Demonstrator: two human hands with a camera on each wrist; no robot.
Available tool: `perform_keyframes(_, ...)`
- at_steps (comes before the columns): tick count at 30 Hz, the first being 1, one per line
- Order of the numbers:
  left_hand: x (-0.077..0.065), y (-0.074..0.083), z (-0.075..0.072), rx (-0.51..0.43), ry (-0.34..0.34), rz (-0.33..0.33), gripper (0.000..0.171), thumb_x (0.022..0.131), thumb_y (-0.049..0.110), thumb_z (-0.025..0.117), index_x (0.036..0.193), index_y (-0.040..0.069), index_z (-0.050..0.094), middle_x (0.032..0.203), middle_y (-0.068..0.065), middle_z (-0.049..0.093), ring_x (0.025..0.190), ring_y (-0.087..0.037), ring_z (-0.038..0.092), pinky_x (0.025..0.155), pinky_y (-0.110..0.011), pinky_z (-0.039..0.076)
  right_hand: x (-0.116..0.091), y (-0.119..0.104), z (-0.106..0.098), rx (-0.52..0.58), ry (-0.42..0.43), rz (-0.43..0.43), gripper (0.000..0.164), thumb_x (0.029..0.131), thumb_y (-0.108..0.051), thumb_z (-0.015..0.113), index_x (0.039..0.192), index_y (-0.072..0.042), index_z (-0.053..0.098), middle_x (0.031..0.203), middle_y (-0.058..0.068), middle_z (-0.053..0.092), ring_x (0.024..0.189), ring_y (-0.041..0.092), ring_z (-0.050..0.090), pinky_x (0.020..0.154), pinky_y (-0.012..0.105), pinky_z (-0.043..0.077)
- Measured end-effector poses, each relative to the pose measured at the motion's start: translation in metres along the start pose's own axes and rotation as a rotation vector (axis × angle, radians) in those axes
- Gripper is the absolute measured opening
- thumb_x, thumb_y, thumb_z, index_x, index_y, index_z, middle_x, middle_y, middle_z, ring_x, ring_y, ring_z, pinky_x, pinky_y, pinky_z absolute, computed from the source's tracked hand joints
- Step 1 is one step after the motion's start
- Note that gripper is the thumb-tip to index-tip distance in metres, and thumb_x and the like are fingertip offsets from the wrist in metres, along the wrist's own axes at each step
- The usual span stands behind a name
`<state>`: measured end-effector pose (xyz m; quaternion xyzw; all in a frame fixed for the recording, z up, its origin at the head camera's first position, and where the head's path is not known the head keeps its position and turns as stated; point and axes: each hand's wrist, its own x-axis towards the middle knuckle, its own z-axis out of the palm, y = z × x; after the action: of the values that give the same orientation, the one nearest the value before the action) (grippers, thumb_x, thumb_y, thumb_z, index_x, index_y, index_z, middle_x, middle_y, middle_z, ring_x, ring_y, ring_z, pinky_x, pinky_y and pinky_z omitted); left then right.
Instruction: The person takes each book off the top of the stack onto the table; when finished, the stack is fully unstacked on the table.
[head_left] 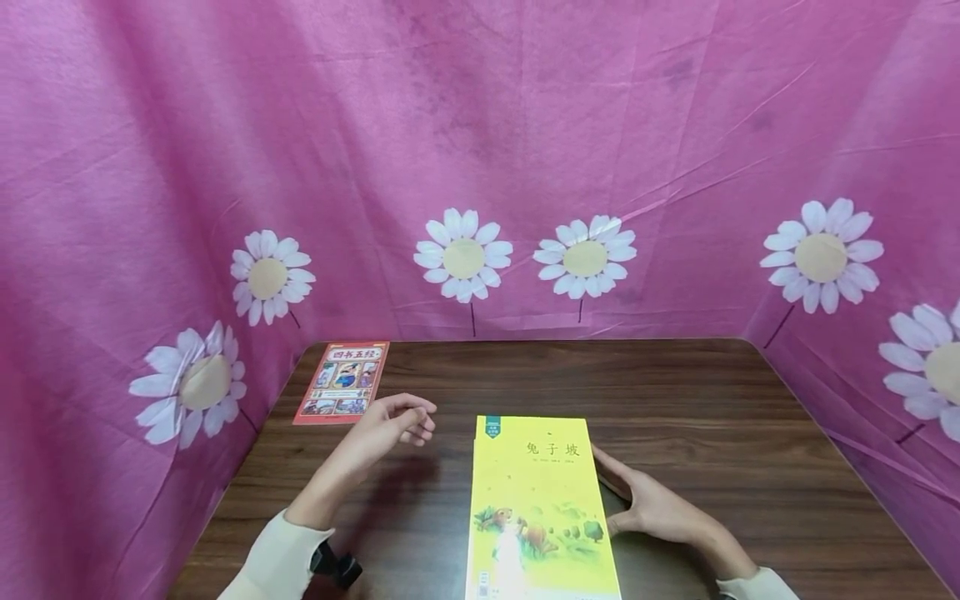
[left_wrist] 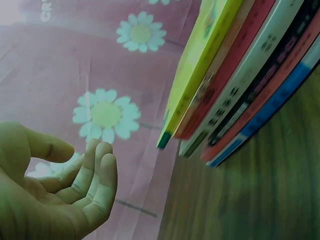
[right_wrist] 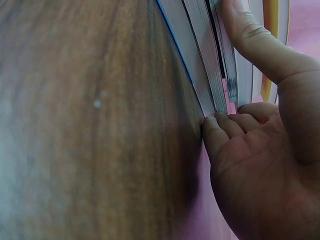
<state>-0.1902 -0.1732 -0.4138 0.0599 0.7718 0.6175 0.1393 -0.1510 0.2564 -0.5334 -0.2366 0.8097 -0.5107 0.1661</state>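
A stack of several books lies on the table, topped by a yellow book (head_left: pixel 536 492) with a green tag and a drawing of animals and trees. In the left wrist view the spines show, with a blue and white book (left_wrist: pixel 250 132) at the bottom. My right hand (head_left: pixel 660 504) touches the right side of the stack, thumb spread from the fingers along the page edges (right_wrist: pixel 205 55). My left hand (head_left: pixel 390 429) hovers left of the stack, fingers loosely bent and holding nothing. Beyond it lies a red book (head_left: pixel 343 383) with picture panels, flat at the far left.
The dark wooden table (head_left: pixel 697 400) has a pink cloth (head_left: pixel 510 125) with white daisies hanging behind it and at both sides. A black strap (head_left: pixel 337 567) is on my left wrist by the pale sleeve.
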Motion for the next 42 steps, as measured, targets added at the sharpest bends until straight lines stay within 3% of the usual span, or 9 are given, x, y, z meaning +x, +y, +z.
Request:
perform_keyframes(10, -0.005, -0.016, 0.042, -0.038, -0.143, -0.003, 0.032, 0.108, 0.009, 0.058, 0.123, -0.018, 0.061, 0.097, -0.022, 0.073, 0.082, -0.017, 0.072, 0.08, -0.036, 0.066, -0.001, 0.001, 0.0, 0.003, -0.003, -0.004, 0.124, 0.08, -0.032, 0.094, 0.17, -0.002, 0.014, 0.177, 0.024, 0.013, 0.145, -0.021, 0.023, 0.114, 0.003, 0.024)
perform_keyframes(16, -0.01, -0.026, 0.057, 0.048, -0.114, -0.045, 0.033, 0.104, 0.017, 0.067, 0.118, -0.012, 0.059, 0.099, -0.021, 0.07, 0.079, -0.02, 0.072, 0.074, -0.039, 0.067, 0.0, 0.0, 0.0, 0.016, -0.006, 0.003, 0.125, 0.079, -0.03, 0.094, 0.17, 0.0, 0.013, 0.177, 0.025, 0.012, 0.144, -0.022, 0.024, 0.113, 0.003, 0.024)
perform_keyframes(23, -0.013, -0.035, 0.07, 0.197, -0.122, -0.128, 0.054, 0.097, 0.04, 0.078, 0.12, -0.003, 0.055, 0.09, -0.007, 0.063, 0.065, -0.016, 0.066, 0.066, -0.039, 0.063, 0.0, -0.001, 0.0, 0.02, 0.002, -0.006, 0.124, 0.08, -0.031, 0.094, 0.17, -0.003, 0.014, 0.177, 0.025, 0.013, 0.145, -0.022, 0.022, 0.113, 0.002, 0.025)
perform_keyframes(30, -0.017, -0.038, 0.08, 0.242, -0.157, -0.095, 0.052, 0.091, 0.036, 0.086, 0.114, 0.003, 0.053, 0.079, -0.005, 0.061, 0.056, -0.016, 0.062, 0.058, -0.039, 0.061, -0.002, 0.003, 0.0, 0.019, 0.007, -0.025, 0.123, 0.08, -0.031, 0.094, 0.17, -0.003, 0.015, 0.176, 0.026, 0.014, 0.146, -0.021, 0.021, 0.113, 0.002, 0.024)
perform_keyframes(33, -0.015, -0.04, 0.081, 0.21, -0.164, -0.096, 0.051, 0.089, 0.033, 0.087, 0.112, 0.004, 0.052, 0.078, -0.005, 0.062, 0.053, -0.015, 0.06, 0.055, -0.035, 0.058, -0.003, 0.002, 0.0, 0.018, 0.009, -0.019, 0.123, 0.079, -0.031, 0.094, 0.171, -0.005, 0.016, 0.177, 0.025, 0.014, 0.147, -0.02, 0.02, 0.113, 0.003, 0.024)
perform_keyframes(36, -0.014, -0.043, 0.08, 0.12, -0.187, -0.102, 0.048, 0.091, 0.027, 0.086, 0.112, 0.003, 0.049, 0.081, -0.007, 0.063, 0.053, -0.014, 0.06, 0.054, -0.033, 0.058, -0.003, 0.001, 0.001, -0.019, 0.024, 0.001, 0.125, 0.077, -0.035, 0.095, 0.172, -0.011, 0.018, 0.177, 0.021, 0.016, 0.147, -0.019, 0.02, 0.113, 0.003, 0.024)
perform_keyframes(42, -0.013, -0.044, 0.077, 0.009, -0.198, -0.118, 0.041, 0.094, 0.017, 0.082, 0.112, 0.0, 0.05, 0.084, -0.01, 0.064, 0.061, -0.014, 0.07, 0.059, -0.035, 0.063, -0.002, -0.002, 0.0, -0.074, 0.047, -0.005, 0.128, 0.071, -0.038, 0.096, 0.172, -0.022, 0.019, 0.178, 0.014, 0.018, 0.15, -0.014, 0.018, 0.113, 0.002, 0.022)
